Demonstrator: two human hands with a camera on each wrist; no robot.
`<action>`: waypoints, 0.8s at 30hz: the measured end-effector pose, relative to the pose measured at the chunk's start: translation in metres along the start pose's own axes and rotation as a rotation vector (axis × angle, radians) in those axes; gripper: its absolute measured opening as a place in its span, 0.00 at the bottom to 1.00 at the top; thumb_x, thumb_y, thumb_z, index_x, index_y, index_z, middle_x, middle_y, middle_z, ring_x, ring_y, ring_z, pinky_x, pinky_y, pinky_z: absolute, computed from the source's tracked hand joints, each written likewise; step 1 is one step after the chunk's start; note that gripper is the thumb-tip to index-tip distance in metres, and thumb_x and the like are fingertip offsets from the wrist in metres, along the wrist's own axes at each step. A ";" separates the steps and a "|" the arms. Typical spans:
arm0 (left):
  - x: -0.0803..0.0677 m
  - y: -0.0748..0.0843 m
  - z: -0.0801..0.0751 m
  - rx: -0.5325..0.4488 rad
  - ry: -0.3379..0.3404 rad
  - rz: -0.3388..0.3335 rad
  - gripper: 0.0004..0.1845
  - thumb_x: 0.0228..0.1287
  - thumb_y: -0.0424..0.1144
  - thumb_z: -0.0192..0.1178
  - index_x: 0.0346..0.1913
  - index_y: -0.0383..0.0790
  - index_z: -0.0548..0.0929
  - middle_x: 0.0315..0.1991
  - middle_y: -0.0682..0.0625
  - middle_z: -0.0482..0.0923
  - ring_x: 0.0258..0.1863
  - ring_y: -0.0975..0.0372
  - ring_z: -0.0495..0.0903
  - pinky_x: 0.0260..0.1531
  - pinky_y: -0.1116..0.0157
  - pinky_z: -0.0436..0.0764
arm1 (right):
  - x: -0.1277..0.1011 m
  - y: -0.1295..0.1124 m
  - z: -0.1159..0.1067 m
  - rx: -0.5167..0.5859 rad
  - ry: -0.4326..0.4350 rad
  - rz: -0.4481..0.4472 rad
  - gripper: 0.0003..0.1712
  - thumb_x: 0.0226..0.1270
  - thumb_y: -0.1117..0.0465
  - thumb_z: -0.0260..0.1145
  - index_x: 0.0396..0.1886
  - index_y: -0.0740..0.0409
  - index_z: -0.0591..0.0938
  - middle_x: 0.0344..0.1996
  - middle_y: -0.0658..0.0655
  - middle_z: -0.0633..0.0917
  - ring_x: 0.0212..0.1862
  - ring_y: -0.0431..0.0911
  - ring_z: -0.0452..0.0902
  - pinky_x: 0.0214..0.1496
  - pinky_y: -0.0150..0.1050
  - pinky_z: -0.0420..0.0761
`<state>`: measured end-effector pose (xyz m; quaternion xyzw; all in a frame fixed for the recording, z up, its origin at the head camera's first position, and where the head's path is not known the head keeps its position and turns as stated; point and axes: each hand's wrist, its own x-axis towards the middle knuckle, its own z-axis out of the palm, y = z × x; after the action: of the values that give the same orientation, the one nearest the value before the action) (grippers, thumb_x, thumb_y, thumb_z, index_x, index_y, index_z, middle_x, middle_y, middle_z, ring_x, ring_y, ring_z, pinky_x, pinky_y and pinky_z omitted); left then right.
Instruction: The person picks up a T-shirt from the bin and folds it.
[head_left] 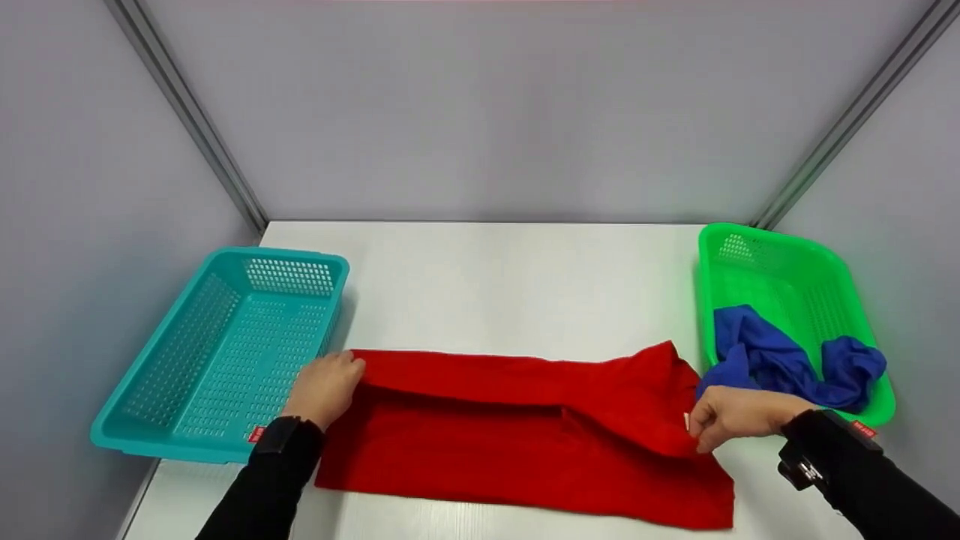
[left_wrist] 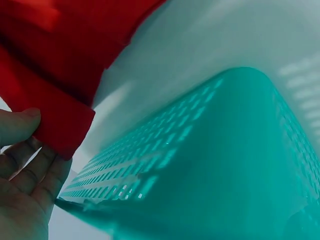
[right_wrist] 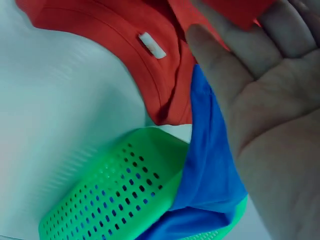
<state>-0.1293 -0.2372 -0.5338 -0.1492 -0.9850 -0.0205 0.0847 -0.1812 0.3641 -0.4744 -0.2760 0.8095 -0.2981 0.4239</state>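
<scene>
A red T-shirt lies lengthwise on the white table, its far part folded over toward the near side in a long strip. At its far left corner my left hand pinches the cloth; in the left wrist view the thumb lies on top of the red corner and fingers are beneath. My right hand pinches the folded layer at the right end, beside the collar. A small white label shows inside that collar in the right wrist view.
A teal basket with perforated sides stands at the left, close by my left forearm. On the right, a green basket holds crumpled blue cloth that hangs over its rim near my right hand. Grey walls enclose the table.
</scene>
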 end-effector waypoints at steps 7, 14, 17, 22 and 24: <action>-0.006 0.009 0.008 0.029 -0.100 0.002 0.06 0.58 0.27 0.69 0.34 0.33 0.81 0.32 0.39 0.78 0.33 0.45 0.80 0.36 0.49 0.84 | 0.009 0.000 0.012 -0.078 -0.015 0.072 0.12 0.62 0.56 0.73 0.40 0.59 0.91 0.32 0.44 0.87 0.34 0.34 0.77 0.36 0.30 0.77; -0.004 0.024 0.022 -0.175 -0.159 -0.046 0.10 0.66 0.28 0.64 0.50 0.34 0.83 0.48 0.40 0.80 0.50 0.45 0.80 0.52 0.49 0.83 | 0.044 0.000 0.032 -0.268 0.224 -0.035 0.14 0.72 0.59 0.65 0.50 0.62 0.87 0.39 0.51 0.89 0.37 0.37 0.79 0.40 0.36 0.80; -0.005 0.026 0.029 -0.275 -0.214 -0.087 0.16 0.69 0.28 0.62 0.58 0.34 0.81 0.57 0.39 0.78 0.58 0.45 0.77 0.59 0.48 0.79 | 0.058 0.000 0.046 -0.178 0.262 0.013 0.19 0.73 0.58 0.65 0.57 0.63 0.83 0.38 0.50 0.87 0.38 0.40 0.78 0.42 0.37 0.78; -0.009 0.027 0.033 -0.306 -0.258 -0.128 0.18 0.69 0.28 0.61 0.61 0.33 0.80 0.61 0.38 0.76 0.59 0.45 0.76 0.60 0.48 0.79 | 0.071 0.000 0.056 0.271 0.225 -0.011 0.31 0.77 0.58 0.61 0.74 0.65 0.67 0.44 0.60 0.83 0.48 0.52 0.79 0.52 0.36 0.77; -0.009 0.027 0.033 -0.315 -0.255 -0.125 0.18 0.69 0.28 0.61 0.61 0.33 0.80 0.60 0.38 0.75 0.59 0.45 0.76 0.59 0.48 0.80 | 0.072 -0.001 0.055 0.424 0.182 -0.076 0.31 0.80 0.59 0.58 0.74 0.68 0.64 0.44 0.68 0.82 0.52 0.59 0.81 0.58 0.36 0.77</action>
<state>-0.1183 -0.2115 -0.5678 -0.1004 -0.9797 -0.1603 -0.0663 -0.1693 0.2992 -0.5369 -0.1829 0.7528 -0.5008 0.3861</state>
